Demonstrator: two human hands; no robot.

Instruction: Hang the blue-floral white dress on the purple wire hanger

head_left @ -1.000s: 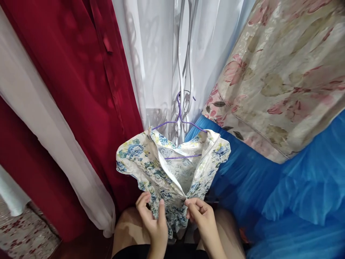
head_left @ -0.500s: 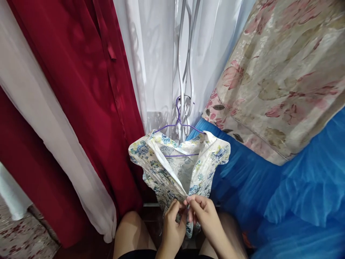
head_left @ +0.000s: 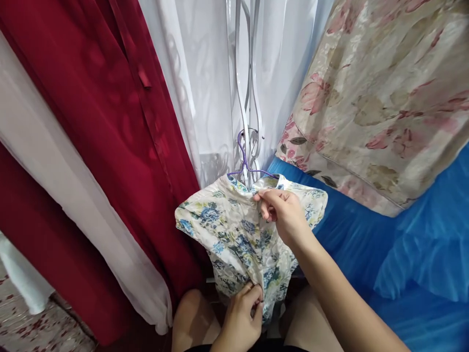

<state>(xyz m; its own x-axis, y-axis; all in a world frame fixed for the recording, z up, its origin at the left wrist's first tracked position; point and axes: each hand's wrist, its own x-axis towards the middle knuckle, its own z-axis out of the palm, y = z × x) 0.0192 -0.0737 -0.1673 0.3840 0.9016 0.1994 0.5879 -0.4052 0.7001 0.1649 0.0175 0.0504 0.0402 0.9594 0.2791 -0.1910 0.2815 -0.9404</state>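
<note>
Pinching with both hands, I hold a white fabric garment, cap-sleeved and printed with blue flowers and yellow-green leaves, along its centre seam. It hangs in front of me from a thin purple wire hanger, its shoulders resting on the sloping arms. The hanger's hook is at a white metal rack with long, curving bars.

My right hand is at the garment's top edge: thumb and forefinger are pressed together on the seam at the neckline, the other fingers curled inward. My left hand is lower on the same seam, thumb and fingers gripping the cloth. What exactly lies between my fingertips is hidden. From one hand to the other, the garment's two sides meet along the seam.

My knees are below, either side of the garment's lower part. Behind the rack hangs smooth white cloth. On the left are deep red drapes beside a long pale strip of cloth; on the right, cream cloth with pink flowers overlaps ruffled blue fabric.
</note>
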